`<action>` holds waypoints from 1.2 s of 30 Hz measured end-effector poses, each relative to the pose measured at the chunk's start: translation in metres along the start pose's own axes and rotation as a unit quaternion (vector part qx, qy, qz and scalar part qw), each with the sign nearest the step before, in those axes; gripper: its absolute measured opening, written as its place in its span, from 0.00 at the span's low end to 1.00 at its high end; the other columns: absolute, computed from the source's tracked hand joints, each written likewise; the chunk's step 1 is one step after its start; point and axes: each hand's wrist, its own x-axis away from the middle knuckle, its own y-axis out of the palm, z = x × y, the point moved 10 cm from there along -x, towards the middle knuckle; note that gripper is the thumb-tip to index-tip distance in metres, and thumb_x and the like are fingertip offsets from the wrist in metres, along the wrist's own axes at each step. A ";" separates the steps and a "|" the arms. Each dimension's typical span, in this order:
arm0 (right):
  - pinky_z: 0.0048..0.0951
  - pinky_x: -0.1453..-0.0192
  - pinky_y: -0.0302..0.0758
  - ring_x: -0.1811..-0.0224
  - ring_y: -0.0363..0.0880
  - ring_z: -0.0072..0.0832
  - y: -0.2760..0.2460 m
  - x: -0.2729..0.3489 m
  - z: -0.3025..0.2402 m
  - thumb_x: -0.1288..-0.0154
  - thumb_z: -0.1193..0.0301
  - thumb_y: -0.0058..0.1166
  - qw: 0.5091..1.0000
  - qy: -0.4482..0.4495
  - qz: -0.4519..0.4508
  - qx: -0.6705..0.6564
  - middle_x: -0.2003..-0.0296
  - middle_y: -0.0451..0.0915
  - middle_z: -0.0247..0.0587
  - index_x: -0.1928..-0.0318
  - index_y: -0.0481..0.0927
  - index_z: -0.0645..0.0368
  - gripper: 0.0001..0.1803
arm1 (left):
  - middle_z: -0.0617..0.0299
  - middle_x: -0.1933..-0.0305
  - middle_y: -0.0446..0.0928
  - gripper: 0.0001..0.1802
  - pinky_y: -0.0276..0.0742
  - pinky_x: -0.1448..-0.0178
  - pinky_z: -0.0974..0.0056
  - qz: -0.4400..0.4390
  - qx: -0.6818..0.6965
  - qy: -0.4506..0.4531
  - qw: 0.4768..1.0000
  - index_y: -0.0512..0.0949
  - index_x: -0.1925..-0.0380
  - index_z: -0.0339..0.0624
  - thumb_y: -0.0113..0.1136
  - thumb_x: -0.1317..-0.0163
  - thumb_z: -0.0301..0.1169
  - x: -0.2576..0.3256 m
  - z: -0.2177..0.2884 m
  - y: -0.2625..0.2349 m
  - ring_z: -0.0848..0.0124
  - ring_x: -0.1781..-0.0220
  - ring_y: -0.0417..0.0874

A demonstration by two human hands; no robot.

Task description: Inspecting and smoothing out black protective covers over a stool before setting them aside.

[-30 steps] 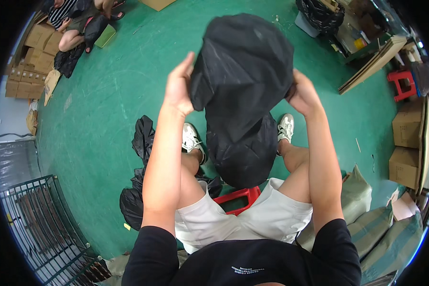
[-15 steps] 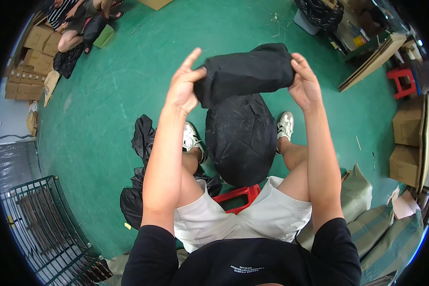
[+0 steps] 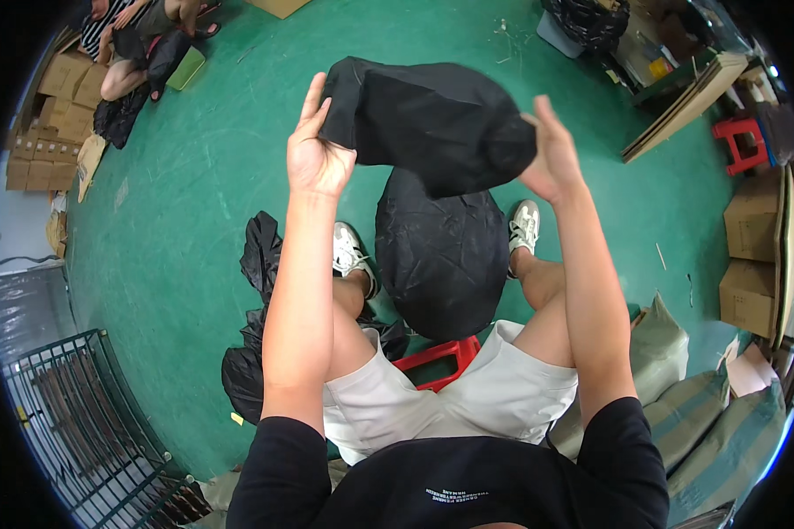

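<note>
Fingers of the left hand and right hand meet opposite ends of a floppy black fabric piece, clamped or not I cannot tell, its long axis left-right between them, beyond a rounded black cloth bundle.

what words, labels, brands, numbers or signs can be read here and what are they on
None reads clearly.
Black shirt: small white lettering, upside down, too small to read surely.
Cardboard boxes at the right: faint print, too small to read.
Stacked boxes at the left: small marks, unreadable.
Black fabric held up: no text shows.
</note>
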 end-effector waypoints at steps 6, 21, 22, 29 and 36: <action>0.38 0.43 0.79 0.49 0.81 0.35 -0.023 0.003 -0.003 0.33 0.78 0.48 0.984 -0.068 0.089 0.137 0.49 0.78 0.52 0.33 0.63 0.62 0.28 | 0.52 0.38 0.73 0.43 0.60 0.26 0.53 0.108 -0.320 0.042 0.940 0.35 0.24 0.48 0.50 0.31 0.29 0.007 0.002 0.009 0.56 0.36 0.74; 0.39 0.44 0.79 0.51 0.82 0.38 -0.038 0.006 -0.030 0.32 0.77 0.49 0.988 -0.114 0.099 -0.034 0.52 0.80 0.50 0.39 0.70 0.59 0.20 | 0.69 0.65 0.75 0.27 0.69 0.58 0.73 0.010 -0.468 0.115 0.876 0.71 0.38 0.34 0.61 0.39 0.22 0.005 0.009 0.021 0.81 0.66 0.72; 0.39 0.44 0.79 0.51 0.82 0.38 -0.042 0.005 -0.028 0.32 0.77 0.49 0.988 -0.112 0.099 -0.035 0.52 0.80 0.50 0.39 0.70 0.59 0.20 | 0.69 0.65 0.75 0.27 0.69 0.58 0.73 0.013 -0.469 0.115 0.876 0.71 0.38 0.34 0.61 0.39 0.22 0.005 0.009 0.019 0.81 0.66 0.72; 0.38 0.42 0.77 0.52 0.81 0.36 -0.025 0.010 -0.034 0.30 0.77 0.47 0.984 -0.150 0.064 0.065 0.54 0.80 0.46 0.34 0.65 0.58 0.25 | 0.51 0.37 0.69 0.45 0.76 0.37 0.59 -0.004 -0.473 0.122 0.872 0.51 0.28 0.36 0.60 0.45 0.13 0.006 -0.013 0.030 0.63 0.39 0.75; 0.35 0.45 0.78 0.52 0.82 0.34 -0.004 0.009 -0.035 0.28 0.74 0.48 0.980 -0.182 0.036 0.072 0.54 0.81 0.46 0.33 0.63 0.60 0.24 | 0.47 0.47 0.77 0.39 0.82 0.42 0.50 0.054 -0.164 0.026 0.985 0.54 0.27 0.54 0.49 0.36 0.13 -0.003 -0.019 -0.002 0.58 0.50 0.83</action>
